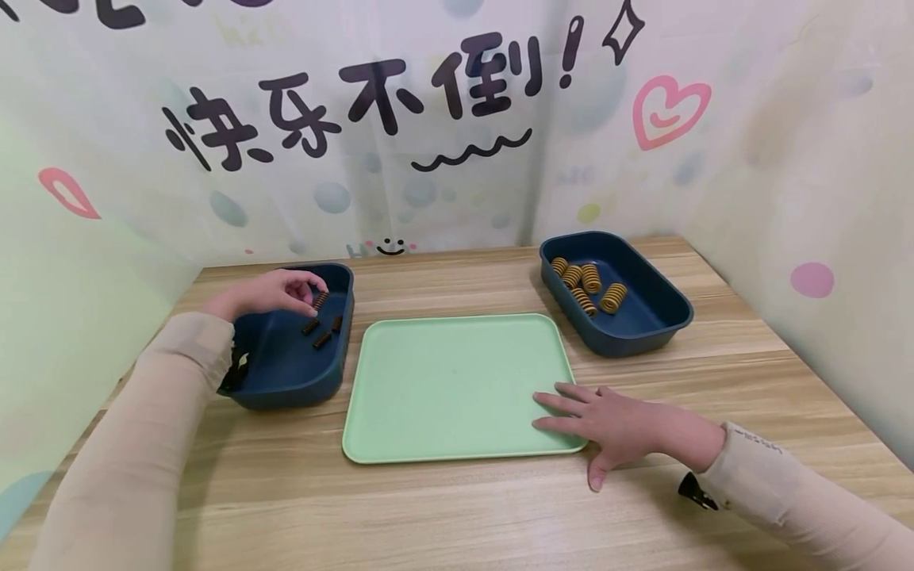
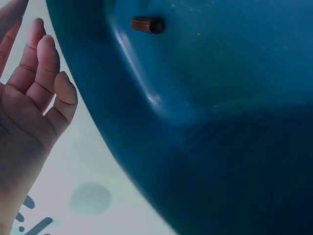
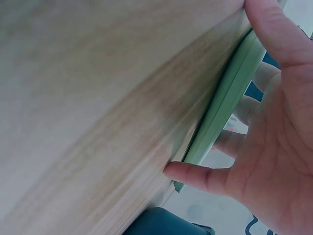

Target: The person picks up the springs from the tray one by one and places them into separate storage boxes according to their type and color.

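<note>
In the head view my left hand (image 1: 274, 292) is over the left dark-blue bin (image 1: 346, 349). Its thumb and index fingertips pinch a small dark brown coil spring (image 1: 320, 300), while the other fingers bend loosely. Below it, several similar springs (image 1: 323, 340) lie on the bin floor; one brown spring (image 2: 146, 25) shows there in the left wrist view. My right hand (image 1: 617, 424) spreads its fingers over the right edge of a light green tray (image 1: 464, 388), thumb down on the table. From the right wrist view, the palm (image 3: 279, 147) holds nothing and the fingers reach across the tray rim.
A second dark-blue bin (image 1: 646, 297) stands at the back right, with several larger yellow-brown springs (image 1: 590, 278) inside. Everything rests on a wood-grain table (image 1: 443, 515). Printed curtains (image 1: 457, 190) hang behind and at the sides.
</note>
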Demonstrator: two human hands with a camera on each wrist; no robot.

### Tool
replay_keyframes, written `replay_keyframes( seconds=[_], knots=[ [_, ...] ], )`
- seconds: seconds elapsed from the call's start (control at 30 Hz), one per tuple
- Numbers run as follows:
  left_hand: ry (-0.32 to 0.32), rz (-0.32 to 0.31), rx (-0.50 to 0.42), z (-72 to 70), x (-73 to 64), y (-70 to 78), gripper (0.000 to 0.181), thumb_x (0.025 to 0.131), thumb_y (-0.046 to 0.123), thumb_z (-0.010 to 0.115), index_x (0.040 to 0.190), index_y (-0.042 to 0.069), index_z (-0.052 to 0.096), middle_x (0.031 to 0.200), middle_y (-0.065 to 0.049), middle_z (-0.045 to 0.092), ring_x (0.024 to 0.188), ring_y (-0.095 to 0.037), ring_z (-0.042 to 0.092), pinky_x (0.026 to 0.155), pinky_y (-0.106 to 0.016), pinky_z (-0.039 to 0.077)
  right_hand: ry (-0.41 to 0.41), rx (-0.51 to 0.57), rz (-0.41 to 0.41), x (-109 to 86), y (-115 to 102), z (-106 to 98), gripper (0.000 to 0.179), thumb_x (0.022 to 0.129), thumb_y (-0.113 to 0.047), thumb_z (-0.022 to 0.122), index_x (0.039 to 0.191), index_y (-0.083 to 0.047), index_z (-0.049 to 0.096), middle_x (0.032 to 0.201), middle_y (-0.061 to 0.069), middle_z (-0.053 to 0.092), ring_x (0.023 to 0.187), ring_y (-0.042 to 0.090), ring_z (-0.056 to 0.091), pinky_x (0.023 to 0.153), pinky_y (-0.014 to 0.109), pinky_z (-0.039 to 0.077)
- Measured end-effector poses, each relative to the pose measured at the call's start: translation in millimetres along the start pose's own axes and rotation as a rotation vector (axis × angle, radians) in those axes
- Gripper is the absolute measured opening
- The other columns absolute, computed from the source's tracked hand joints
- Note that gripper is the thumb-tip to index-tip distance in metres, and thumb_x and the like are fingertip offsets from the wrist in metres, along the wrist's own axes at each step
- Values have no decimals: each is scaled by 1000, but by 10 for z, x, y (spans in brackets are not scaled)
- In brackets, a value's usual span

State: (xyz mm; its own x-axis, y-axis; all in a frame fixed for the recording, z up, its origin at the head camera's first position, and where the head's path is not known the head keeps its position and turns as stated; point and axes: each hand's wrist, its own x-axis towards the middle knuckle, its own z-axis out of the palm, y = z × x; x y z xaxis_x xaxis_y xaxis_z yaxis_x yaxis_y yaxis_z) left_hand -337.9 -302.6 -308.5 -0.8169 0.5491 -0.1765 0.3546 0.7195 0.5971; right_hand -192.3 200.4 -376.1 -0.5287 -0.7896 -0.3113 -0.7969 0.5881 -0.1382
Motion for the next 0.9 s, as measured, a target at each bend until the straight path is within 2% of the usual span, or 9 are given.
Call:
replay_keyframes(
  seconds=[0.13, 0.33, 0.47, 0.63, 0.9],
  knots=[
    [-3, -32, 13, 20, 13, -64, 38, 85, 16, 65, 117, 0, 51, 85, -6, 57, 80, -18, 51, 75, -28, 42, 2, 0, -4, 2, -1, 3, 95, 62, -68, 55, 143, -22, 33, 152, 10, 18, 134, 41, 21, 85, 64, 36],
    [-30, -47, 52, 76, 77, -143, 37, 85, 14, 65, 116, -1, 52, 80, -4, 56, 75, -19, 54, 76, -31, 42, 4, 9, -4, -1, -8, 1, 95, 63, -67, 57, 143, -21, 33, 152, 10, 18, 134, 41, 21, 87, 64, 35],
    [-36, -63, 64, 129, 117, -213, 36, 83, 13, 66, 114, -2, 53, 87, -9, 56, 81, -22, 54, 78, -34, 43, 10, 7, -8, -2, -4, 7, 95, 62, -67, 57, 143, -21, 33, 151, 10, 19, 134, 41, 21, 86, 64, 36],
    [-39, -89, 121, 181, 160, -289, 36, 83, 15, 67, 113, 0, 54, 103, -20, 54, 94, -30, 50, 82, -43, 40, 10, 13, -7, -6, -1, 11, 96, 62, -67, 56, 143, -21, 33, 151, 10, 18, 133, 41, 21, 85, 65, 36],
    [-92, -112, 140, 250, 178, -367, 36, 81, 14, 68, 112, -2, 56, 99, -18, 54, 92, -29, 49, 82, -41, 40, 7, 7, -4, -2, -10, 0, 95, 62, -67, 57, 143, -21, 33, 151, 10, 19, 134, 41, 21, 85, 65, 36]
  ],
)
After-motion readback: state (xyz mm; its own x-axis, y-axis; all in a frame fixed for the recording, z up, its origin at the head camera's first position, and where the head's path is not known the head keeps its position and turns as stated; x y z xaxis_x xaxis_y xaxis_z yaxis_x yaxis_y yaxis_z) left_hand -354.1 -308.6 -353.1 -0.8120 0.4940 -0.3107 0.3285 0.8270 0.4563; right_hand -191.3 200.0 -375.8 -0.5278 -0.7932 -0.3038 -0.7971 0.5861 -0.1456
